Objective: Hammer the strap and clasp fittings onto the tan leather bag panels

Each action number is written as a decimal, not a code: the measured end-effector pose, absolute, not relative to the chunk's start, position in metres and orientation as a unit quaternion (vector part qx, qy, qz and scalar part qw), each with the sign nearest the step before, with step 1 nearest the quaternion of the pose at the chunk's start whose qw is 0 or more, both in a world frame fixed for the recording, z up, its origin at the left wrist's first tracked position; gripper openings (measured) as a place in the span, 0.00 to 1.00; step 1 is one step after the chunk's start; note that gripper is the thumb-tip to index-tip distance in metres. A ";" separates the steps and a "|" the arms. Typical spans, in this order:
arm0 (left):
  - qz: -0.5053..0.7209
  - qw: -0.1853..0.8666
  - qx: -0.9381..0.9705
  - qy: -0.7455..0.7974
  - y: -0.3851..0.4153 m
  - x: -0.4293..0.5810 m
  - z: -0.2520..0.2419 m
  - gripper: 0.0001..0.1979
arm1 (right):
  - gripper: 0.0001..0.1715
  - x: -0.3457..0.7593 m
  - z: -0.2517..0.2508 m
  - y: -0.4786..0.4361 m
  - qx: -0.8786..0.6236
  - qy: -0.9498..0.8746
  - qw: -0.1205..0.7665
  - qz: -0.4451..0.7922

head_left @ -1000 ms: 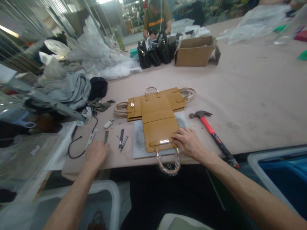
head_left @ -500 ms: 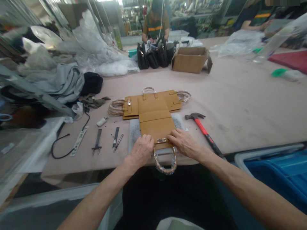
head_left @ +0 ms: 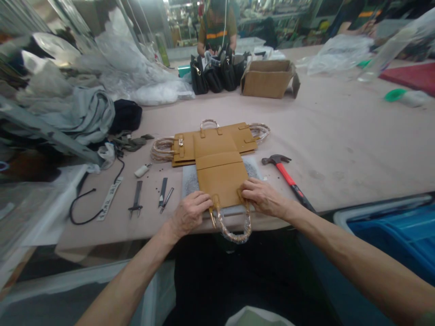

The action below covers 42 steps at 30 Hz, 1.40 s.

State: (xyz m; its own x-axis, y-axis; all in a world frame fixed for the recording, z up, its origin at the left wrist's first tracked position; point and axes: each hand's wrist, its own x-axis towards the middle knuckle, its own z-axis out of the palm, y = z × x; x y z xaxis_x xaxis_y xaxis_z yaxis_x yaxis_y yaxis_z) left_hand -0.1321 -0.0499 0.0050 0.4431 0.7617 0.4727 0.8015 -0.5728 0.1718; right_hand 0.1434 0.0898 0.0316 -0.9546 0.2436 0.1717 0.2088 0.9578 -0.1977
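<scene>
A tan leather handbag panel (head_left: pixel 220 179) lies flat near the table's front edge, its plastic-wrapped handle (head_left: pixel 234 236) hanging over the edge. My left hand (head_left: pixel 192 210) is closed on a tan strap with a gold metal piece (head_left: pixel 213 218), at the panel's left corner. Fingers of my right hand (head_left: pixel 261 197) pinch the panel's right edge beside the handle base; their tips are partly hidden. Beneath the panel is a speckled grey slab (head_left: pixel 190 181). More tan bag pieces (head_left: pixel 183 154) with wrapped handles are stacked crosswise behind.
A claw hammer (head_left: pixel 287 174) lies to the right. Left are a divider-like tool (head_left: pixel 136 199), a flat blade (head_left: pixel 163 190), a metal punch (head_left: pixel 167 199) and a white lighter-like object (head_left: pixel 142 170). Black bags (head_left: pixel 214 77) and a cardboard box (head_left: pixel 268 79) stand farther back, before a co-worker (head_left: pixel 217 31).
The strap with the gold metal piece has swung from across the panel's front edge to the left, in my left hand. Both handle bases now show. My left hand has shifted slightly left.
</scene>
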 end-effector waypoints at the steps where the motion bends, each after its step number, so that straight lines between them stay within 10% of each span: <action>1: -0.262 0.038 -0.850 -0.455 -0.050 -0.133 0.004 0.18 | 0.12 0.146 0.030 0.091 -0.104 -0.983 0.110 0.100; 11: -0.343 0.065 -0.797 -0.493 -0.055 -0.116 0.002 0.16 | 0.18 0.148 0.004 0.076 -0.149 -0.916 0.323 0.183; 42: -0.427 0.018 -0.586 -0.688 -0.067 -0.140 0.010 0.11 | 0.34 0.152 -0.006 0.090 -0.107 -0.945 0.216 0.221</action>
State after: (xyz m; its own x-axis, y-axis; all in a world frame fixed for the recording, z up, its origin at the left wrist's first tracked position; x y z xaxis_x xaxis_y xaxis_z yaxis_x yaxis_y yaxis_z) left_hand -0.1404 -0.0666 0.0099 -0.3131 0.7909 0.5257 0.8219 -0.0518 0.5673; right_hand 0.1516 0.0900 -0.0062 -0.8835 0.2975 0.3617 0.1063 0.8796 -0.4638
